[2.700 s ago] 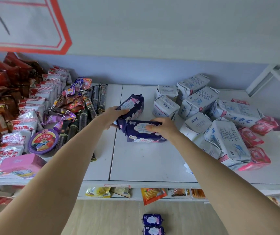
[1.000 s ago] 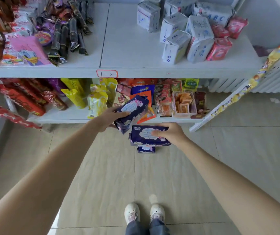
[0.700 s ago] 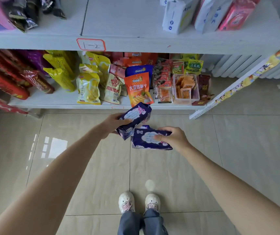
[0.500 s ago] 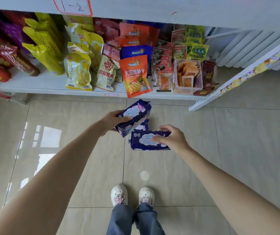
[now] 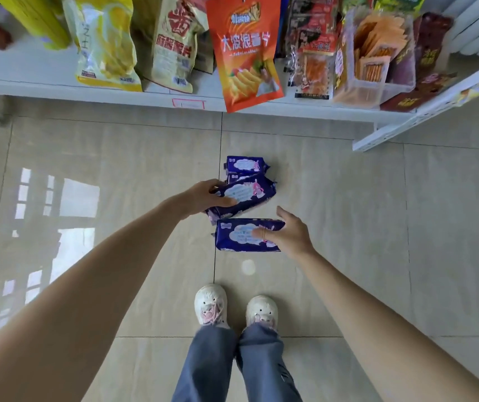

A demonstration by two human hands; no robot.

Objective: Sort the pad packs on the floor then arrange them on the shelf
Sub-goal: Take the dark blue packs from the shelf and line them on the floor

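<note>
I hold two dark purple pad packs above the tiled floor. My left hand (image 5: 203,197) grips one purple pack (image 5: 247,195), tilted up to the right. My right hand (image 5: 286,233) holds a second purple pack (image 5: 242,235) flat, thumb on its face and fingers behind its right end. Beyond them, more purple packs (image 5: 245,165) lie on the floor; the one just behind my left-hand pack is mostly hidden. The upper shelf with the other pad packs is out of view.
The white bottom shelf (image 5: 29,88) runs across the top, full of snack bags; an orange chip bag (image 5: 247,50) hangs over its edge. A loose white shelf rail (image 5: 423,111) slants at the right. My feet in white shoes (image 5: 235,310) stand just below the packs.
My view has swung down from the upper shelf to the floor. Both hands have come down with their purple packs, close above the packs lying on the tiles.
</note>
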